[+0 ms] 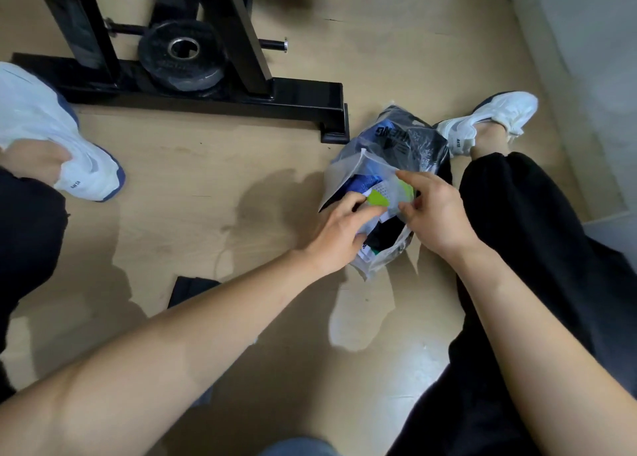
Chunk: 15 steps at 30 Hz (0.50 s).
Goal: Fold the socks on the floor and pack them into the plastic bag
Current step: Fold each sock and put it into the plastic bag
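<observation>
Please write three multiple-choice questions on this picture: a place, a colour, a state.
1. Where is the bag? A on the rack; B on the floor by the right shoe; C on a lap.
2. The sock at the bag's mouth has a patch of: A red; B green; C orange.
3. The bag is: A tied shut; B empty; C open, socks inside.
B: it lies beside the shoe. B: the patch by the left hand is green. C: its mouth gapes over socks.

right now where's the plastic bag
In the head view the plastic bag lies on the floor right of centre, beside the right leg, with the left hand and right hand at its mouth.
</observation>
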Available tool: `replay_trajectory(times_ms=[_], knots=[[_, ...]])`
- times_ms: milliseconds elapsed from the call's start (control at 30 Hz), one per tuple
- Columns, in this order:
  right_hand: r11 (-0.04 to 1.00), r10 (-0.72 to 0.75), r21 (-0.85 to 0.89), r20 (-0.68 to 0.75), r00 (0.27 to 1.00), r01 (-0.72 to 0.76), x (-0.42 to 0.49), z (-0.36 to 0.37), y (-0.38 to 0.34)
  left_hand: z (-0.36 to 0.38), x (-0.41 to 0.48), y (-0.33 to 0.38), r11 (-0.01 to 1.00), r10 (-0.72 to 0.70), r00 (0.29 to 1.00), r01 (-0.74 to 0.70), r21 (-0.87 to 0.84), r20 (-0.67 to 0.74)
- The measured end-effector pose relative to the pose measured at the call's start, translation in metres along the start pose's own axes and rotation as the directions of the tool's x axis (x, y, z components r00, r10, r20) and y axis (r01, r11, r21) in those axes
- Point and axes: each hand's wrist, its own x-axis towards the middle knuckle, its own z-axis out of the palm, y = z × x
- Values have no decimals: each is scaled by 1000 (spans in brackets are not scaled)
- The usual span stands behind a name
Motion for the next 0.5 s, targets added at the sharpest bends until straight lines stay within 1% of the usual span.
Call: replay_trajectory(times_ms=[67, 133, 233, 300, 367, 400, 467, 500], knots=[[999, 27, 40, 18, 999, -28, 0, -6, -3, 12, 10, -4, 995, 13, 1000, -14, 103, 11], [996, 18, 87, 18, 1000, -20, -2, -12, -7, 21, 20, -5, 979, 16, 999, -23, 203, 33], [992, -46, 114, -3, 999, 46, -4, -18, -11, 30, 35, -8, 938, -4, 998, -18, 346, 64], [990, -86, 113, -25, 996, 88, -5, -20, -13, 35, 46, -9, 904, 47, 998, -62, 422, 44], [985, -111, 124, -52, 992, 117, -5, -22, -13, 40, 56, -9, 896, 53, 997, -71, 439, 54], [984, -115, 133, -63, 991, 123, -4, -23, -13, 41, 62, -8, 899, 35, 996, -69, 432, 85], [980, -114, 157, -76, 991, 125, -3, -25, -11, 51, 67, -13, 911, -32, 993, -17, 412, 112], [978, -114, 167, -76, 991, 125, -3, -24, -9, 57, 68, -16, 918, -20, 990, -37, 395, 138]])
